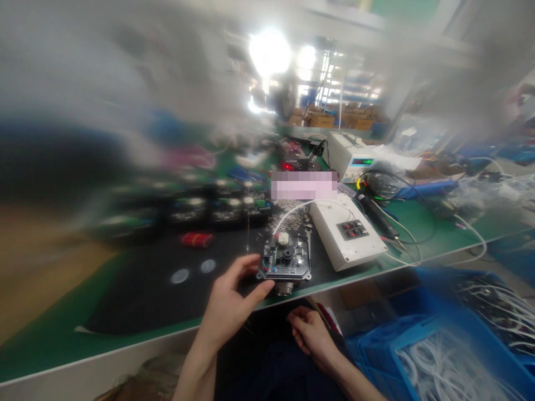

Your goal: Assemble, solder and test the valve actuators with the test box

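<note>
Head view: open circuit-board unit [288, 259] on the black mat [146, 301], near the table's front edge.
Left hand [232, 289]: thumb and fingers parted, touching the unit's left side; grip unclear.
Right hand [311, 334]: curled below the edge; contents hidden.
In the way: white cable [293, 209] arching over small metal parts [288, 221].
Right side: white box [338, 245], black-handled tool [378, 216].

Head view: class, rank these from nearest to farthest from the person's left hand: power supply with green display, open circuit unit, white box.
1. Open circuit unit: just right of the left hand.
2. White box: farther right, beyond the unit.
3. Power supply: farthest, behind the white box.
</note>
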`<state>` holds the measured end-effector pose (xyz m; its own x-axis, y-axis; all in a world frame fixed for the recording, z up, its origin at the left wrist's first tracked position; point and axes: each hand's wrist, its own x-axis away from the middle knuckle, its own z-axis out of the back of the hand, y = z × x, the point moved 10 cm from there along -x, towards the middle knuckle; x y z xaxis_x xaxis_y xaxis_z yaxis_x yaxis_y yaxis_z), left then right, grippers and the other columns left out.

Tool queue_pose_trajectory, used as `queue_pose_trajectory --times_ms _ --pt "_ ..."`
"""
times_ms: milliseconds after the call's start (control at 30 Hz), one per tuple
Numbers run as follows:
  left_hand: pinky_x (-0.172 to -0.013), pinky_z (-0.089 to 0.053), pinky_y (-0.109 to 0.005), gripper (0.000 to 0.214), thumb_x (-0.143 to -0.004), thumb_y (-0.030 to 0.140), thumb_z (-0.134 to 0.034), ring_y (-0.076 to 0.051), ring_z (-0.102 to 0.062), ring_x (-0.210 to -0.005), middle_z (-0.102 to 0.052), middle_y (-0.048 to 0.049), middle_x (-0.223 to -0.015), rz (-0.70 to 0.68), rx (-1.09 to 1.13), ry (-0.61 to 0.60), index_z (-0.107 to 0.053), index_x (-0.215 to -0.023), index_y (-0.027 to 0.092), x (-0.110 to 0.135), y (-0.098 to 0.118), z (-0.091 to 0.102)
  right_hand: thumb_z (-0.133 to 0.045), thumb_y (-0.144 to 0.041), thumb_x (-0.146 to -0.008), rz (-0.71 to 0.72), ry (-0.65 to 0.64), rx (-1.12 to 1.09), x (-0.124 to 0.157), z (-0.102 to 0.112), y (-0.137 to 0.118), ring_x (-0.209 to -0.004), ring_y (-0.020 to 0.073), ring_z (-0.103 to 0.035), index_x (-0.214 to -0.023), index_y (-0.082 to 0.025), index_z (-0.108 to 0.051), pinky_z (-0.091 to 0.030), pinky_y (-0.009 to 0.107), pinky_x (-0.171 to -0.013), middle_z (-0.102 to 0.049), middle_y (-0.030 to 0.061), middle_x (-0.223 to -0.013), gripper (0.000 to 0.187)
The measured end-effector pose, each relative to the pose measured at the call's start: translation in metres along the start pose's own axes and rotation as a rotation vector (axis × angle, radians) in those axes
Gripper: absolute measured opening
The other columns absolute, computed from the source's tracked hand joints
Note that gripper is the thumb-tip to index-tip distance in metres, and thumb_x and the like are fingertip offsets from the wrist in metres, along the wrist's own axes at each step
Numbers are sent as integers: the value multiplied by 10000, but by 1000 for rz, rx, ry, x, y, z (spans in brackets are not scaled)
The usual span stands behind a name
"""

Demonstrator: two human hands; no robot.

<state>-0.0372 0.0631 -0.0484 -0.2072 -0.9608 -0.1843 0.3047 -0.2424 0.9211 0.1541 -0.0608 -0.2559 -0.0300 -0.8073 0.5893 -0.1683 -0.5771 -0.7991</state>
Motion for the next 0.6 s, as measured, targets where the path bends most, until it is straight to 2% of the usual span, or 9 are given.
queue_pose_trajectory --times_ms 600 --pt "-999 -640 -385 496 -887 450 -814 -262 -770 -1120 -786 -88 -1221 -7 4 1 -670 -1307 230 1 0 -1 -718 -657 -820 5 1 26 0 2 1 -383 44 -362 -1004 -160 -637 -168 216 -363 -545 -86 -613 536"
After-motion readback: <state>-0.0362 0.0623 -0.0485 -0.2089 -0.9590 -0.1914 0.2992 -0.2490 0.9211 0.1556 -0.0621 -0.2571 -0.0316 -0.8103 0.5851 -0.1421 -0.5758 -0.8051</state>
